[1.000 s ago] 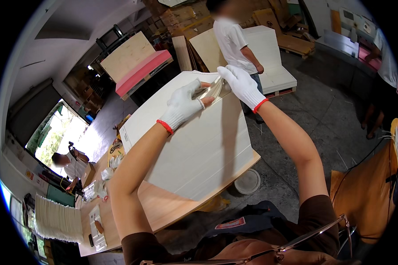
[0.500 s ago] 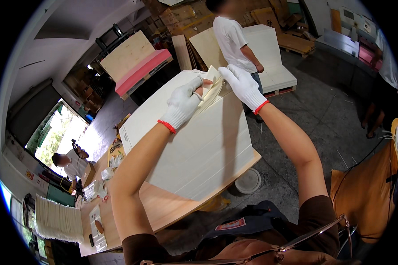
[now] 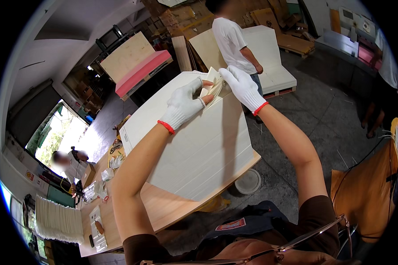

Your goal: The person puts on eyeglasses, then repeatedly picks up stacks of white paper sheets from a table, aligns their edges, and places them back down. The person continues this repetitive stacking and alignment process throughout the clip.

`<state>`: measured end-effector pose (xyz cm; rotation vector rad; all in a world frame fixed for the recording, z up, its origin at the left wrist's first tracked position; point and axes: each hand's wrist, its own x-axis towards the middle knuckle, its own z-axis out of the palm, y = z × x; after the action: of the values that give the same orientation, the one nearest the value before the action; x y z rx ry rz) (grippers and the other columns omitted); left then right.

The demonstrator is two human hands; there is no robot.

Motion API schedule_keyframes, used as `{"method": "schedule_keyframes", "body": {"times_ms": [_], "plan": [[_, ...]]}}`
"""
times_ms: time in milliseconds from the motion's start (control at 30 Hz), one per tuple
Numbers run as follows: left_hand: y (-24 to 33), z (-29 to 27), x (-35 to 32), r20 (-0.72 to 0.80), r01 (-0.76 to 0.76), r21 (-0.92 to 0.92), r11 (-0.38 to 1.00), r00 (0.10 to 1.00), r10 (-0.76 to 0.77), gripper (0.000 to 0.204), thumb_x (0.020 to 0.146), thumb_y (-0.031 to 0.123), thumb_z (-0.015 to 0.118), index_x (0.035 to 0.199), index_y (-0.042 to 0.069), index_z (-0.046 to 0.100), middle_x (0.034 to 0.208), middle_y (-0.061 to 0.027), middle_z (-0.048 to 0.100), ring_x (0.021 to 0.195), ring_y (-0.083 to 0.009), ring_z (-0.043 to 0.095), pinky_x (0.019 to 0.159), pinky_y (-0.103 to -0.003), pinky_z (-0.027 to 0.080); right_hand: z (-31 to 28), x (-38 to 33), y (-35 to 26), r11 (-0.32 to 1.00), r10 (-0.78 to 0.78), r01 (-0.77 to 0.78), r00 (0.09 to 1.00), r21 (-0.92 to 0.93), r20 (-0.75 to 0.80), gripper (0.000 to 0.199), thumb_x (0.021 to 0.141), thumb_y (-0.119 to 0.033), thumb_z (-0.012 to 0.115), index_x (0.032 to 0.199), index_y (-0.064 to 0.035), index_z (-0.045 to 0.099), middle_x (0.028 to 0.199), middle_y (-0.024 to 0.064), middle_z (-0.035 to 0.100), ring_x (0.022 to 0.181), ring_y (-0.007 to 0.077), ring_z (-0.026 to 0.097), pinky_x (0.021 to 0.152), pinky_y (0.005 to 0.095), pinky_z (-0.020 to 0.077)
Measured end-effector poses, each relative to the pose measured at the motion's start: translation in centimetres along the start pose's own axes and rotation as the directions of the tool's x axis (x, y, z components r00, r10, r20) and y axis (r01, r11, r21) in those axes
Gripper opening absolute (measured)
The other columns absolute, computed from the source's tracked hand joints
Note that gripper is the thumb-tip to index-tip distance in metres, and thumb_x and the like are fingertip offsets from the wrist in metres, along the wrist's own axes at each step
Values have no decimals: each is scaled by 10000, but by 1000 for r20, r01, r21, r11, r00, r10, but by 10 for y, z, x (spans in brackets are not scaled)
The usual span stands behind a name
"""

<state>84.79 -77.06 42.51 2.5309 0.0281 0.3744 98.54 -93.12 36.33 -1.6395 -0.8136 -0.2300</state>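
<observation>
A thick stack of large white paper sheets (image 3: 194, 150) lies on the wooden table in front of me. At its far corner, several sheet corners (image 3: 215, 93) are lifted and curve up in a loose fan. My left hand (image 3: 183, 104), in a white knit glove with thumb and forefinger tips bare, has those two fingers spread apart against the raised sheets. Closed at the tip of the fan, my right hand (image 3: 242, 86) in a white glove with a red cuff grips the sheet corners; its fingertips are partly hidden by the glove and paper.
Bags and small tools lie along the left of the wooden table (image 3: 163, 205). A round pale bucket (image 3: 248, 181) stands on the floor beside it. A person in a white shirt (image 3: 231, 42) stands beyond the stack, near paper piled on pallets (image 3: 274, 76). Others are at far left and right.
My left thumb and forefinger have spread wider and shifted slightly right along the lifted sheets. My right hand stays at the corner. The person at far left has moved slightly.
</observation>
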Motion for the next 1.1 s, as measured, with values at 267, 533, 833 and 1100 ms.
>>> {"method": "schedule_keyframes", "body": {"times_ms": [267, 533, 833, 1100], "plan": [[-3, -2, -2, -43, -172, 139, 975, 983, 180, 311, 998, 126, 466, 1258, 112, 637, 1032, -87, 683, 956, -180, 613, 876, -308, 487, -2, 0, -7, 995, 96, -96, 994, -11, 43, 654, 949, -656, 464, 900, -22, 614, 807, 158, 647, 819, 322, 640, 786, 392, 470], [3, -3, -4, -34, -70, 259, 963, 996, 81, 322, 993, 246, 449, 1222, 278, 673, 808, -36, 659, 763, -195, 630, 709, -348, 478, -37, -12, -32, 701, 60, 143, 965, -698, 257, 551, 958, -594, 482, 948, -79, 677, 790, 163, 697, 780, 333, 706, 673, 458, 529], [-1, 0, -1, -57, -124, 255, 959, 988, 143, 308, 990, 248, 470, 1212, 260, 683, 811, -41, 668, 756, -195, 641, 722, -344, 493, -23, 10, -26, 839, -228, 312, 945, -446, 234, 455, 1009, -488, 439, 949, -92, 654, 876, 174, 687, 854, 371, 664, 739, 458, 512], [11, 0, -7, 12, 17, 37, 999, 1000, -17, 292, 950, 318, 627, 1228, 240, 671, 871, -67, 705, 809, -184, 671, 754, -331, 503, -6, -2, -15, 998, 40, -36, 997, -59, 63, 595, 1009, -568, 385, 916, -24, 608, 852, 171, 641, 847, 362, 618, 797, 410, 458]]}}
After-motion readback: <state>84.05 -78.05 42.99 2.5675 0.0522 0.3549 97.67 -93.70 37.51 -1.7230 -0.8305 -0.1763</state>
